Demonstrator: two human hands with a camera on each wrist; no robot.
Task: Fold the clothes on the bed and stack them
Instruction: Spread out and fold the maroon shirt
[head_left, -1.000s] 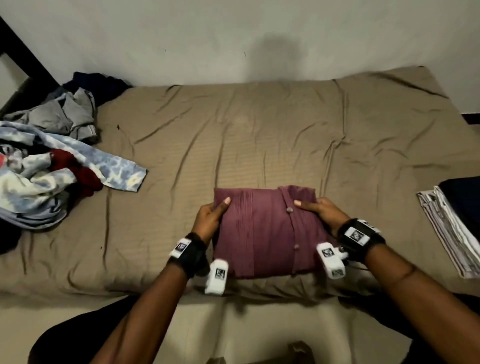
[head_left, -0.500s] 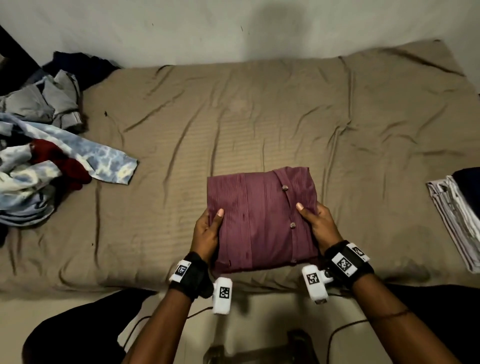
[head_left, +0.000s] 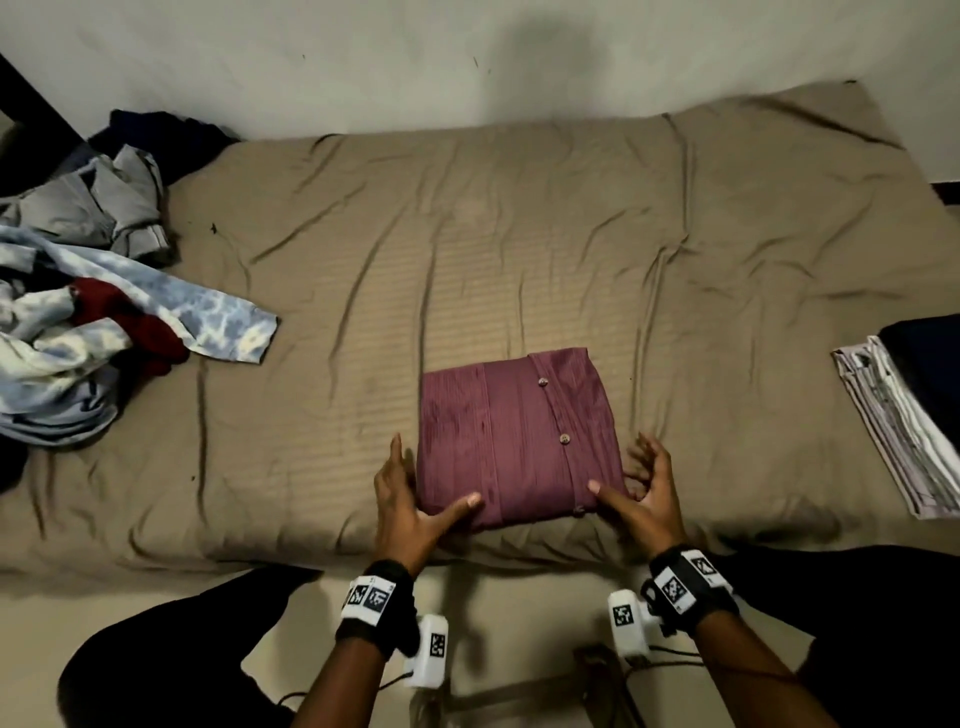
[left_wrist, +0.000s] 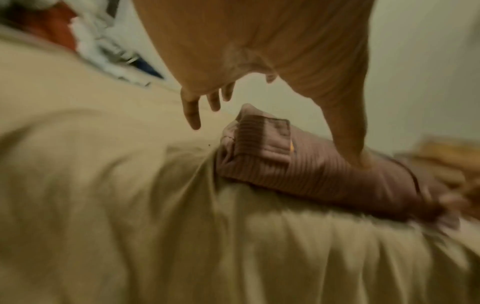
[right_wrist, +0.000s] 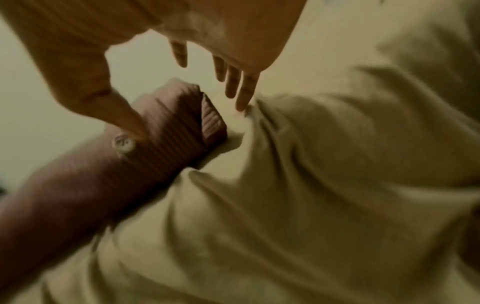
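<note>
- Maroon shirt (head_left: 511, 436), folded into a compact rectangle, button placket facing up, lies flat on the tan bedsheet (head_left: 519, 249) close to the near edge of the bed, roughly mid-length.
- Left hand (head_left: 402, 501): fingers extended and spread alongside the shirt's left edge, thumb laid on the top of the near left corner. Not clenched; nothing is gripped.
- Left wrist view (blurred): thumb tip presses down on the shirt (left_wrist: 311, 164); the fingers (left_wrist: 192, 113) hang straight above the sheet, apart from the fabric.
- Right hand (head_left: 647, 491): thumb on the near right corner of the shirt, beside the lowest button; fingers loosely spread by the right edge. Released, no grasp.
- Right wrist view (blurred): thumb tip touches the shirt (right_wrist: 161, 144) next to a pale button (right_wrist: 124, 144); fingertips (right_wrist: 244, 94) reach the sheet just beside the folded edge.
- Unfolded clothes pile (head_left: 72, 322) (tie-dye blue, grey, dark red pieces) sits at the left end of the bed, well apart from the shirt.
- Folded stack (head_left: 904, 415), pale garment with a dark one on top, sits at the right edge of the bed.
</note>
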